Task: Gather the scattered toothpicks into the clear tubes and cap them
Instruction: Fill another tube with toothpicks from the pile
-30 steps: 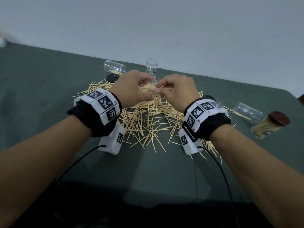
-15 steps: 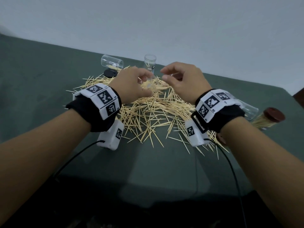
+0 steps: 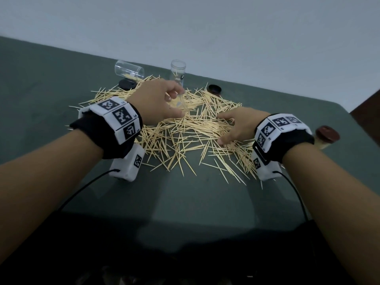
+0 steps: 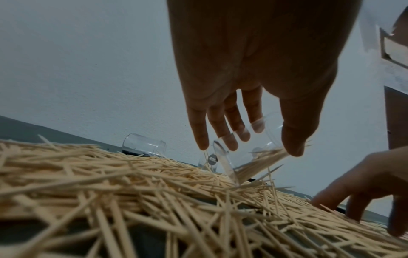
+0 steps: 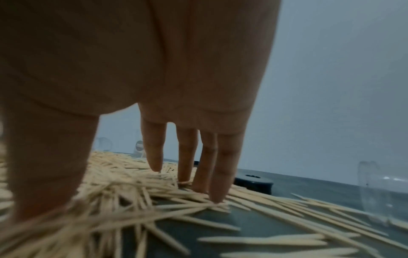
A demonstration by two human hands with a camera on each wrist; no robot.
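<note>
Far left at the back, a clear tube on its side [image 3: 129,70] lies w/ a few picks inside, a dark cap [image 3: 127,84] just in front of it. Next to that an upright tube [image 3: 177,73] stands at the rear edge of the toothpick pile [image 3: 181,132], which sprawls over the green table [image 3: 41,83].

Left hand [image 3: 155,100] sits over the back-left of the pile, fingers and thumb wrapped round a tilted tube [image 4: 247,157]; its mouth dips into the heap and a bunch of picks sits inside, seen in the left wrist view.

A second black cap [image 3: 214,88] rests at the pile's far right edge.

Right hand [image 3: 239,125] is spread flat, fingers [image 5: 217,174] apart and straight, tips pressing down on the picks at the pile's right side, gripping nothing.

Beside it another clear tube [image 5: 375,190] lies on the table, blurry. Far right, a filled tube w/ brown cap [image 3: 327,135] lies behind the right wrist.
</note>
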